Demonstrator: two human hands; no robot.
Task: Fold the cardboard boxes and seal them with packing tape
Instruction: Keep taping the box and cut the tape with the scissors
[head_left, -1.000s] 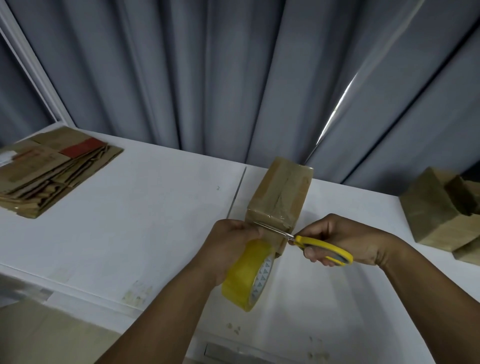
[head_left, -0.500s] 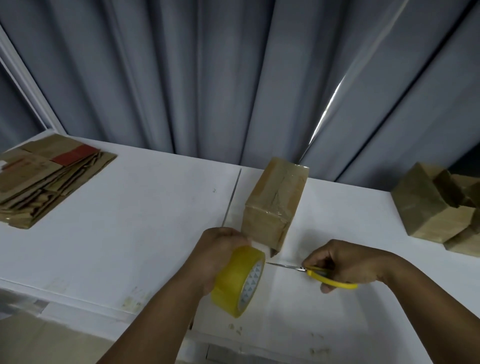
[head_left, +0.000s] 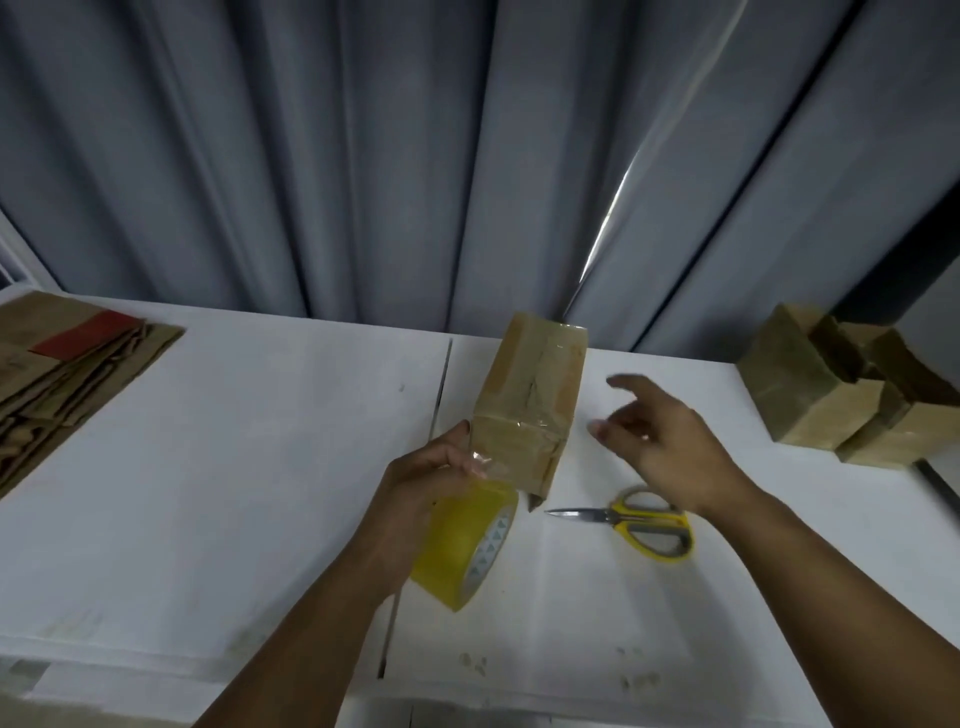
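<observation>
Sealing is the step I log here; I judge it nearly done for this box. Head view, itemised:

- Box (head_left: 530, 410): centre of frame, tilted, clear tape across its top seam and near face. Whether its lower corner touches the table (head_left: 234, 467) I cannot tell.
- Left hand (head_left: 431, 478): just lower left of the box, fingers curled round the yellow tape roll (head_left: 462, 545), thumb tip against the box's near edge, where a loose tape end shows.
- Right hand (head_left: 660, 441): right of the box, apart from it, fingers spread and holding nothing.
- Scissors (head_left: 639, 522): flat on the table below the right hand, blades pointing at the box.
- Flat cardboard stack (head_left: 67, 374): left edge.
- Finished boxes (head_left: 841, 395): right edge.

Next move, in my judgement: the free hand presses that loose end flat, working against the left thumb so the box does not tip.
</observation>
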